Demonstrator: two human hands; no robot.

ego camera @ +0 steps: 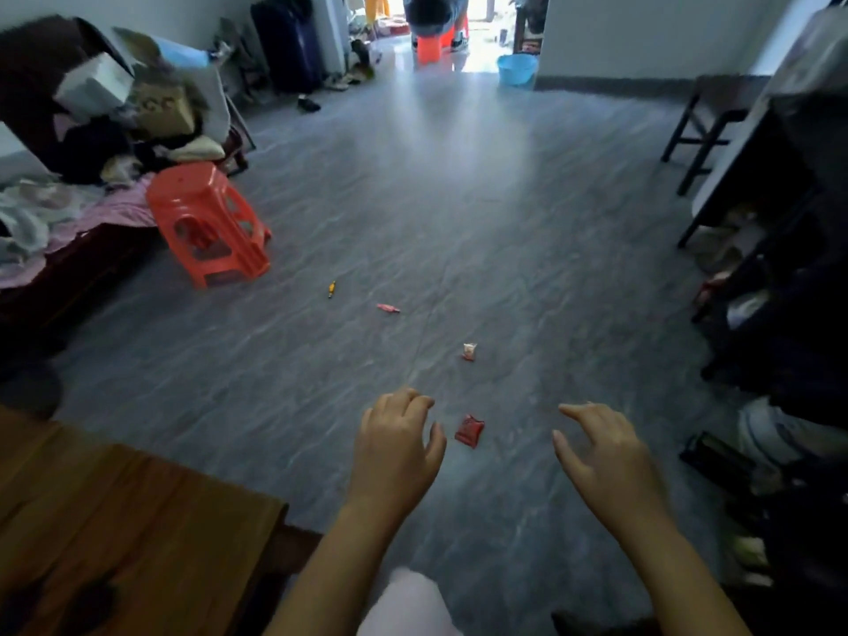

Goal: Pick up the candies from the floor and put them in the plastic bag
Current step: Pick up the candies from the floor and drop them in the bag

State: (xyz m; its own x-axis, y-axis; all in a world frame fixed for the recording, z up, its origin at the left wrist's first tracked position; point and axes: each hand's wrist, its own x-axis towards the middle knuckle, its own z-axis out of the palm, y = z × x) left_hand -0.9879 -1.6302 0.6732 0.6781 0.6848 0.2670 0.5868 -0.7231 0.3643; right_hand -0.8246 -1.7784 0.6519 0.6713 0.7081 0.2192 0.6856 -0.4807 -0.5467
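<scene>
The grey floor (459,213) is spread wide across the room, and a wooden table (114,534) is seen at lower left. An orange stool (209,224) is tipped beside the bed, well apart from the candies. Both hands are held out over the floor, nothing gripped: the left hand (397,445) with fingers loosely curled, the right hand (605,452) with fingers spread open. Between them the red packet (470,430) is seen lying flat, its long axis running away from the camera. Farther off, a white-and-red candy (469,351) is seen, then a pink candy (388,308) laid crosswise, then a yellow candy (331,289) pointed away, slightly tilted. No obstacle is seen between hands and candies.
</scene>
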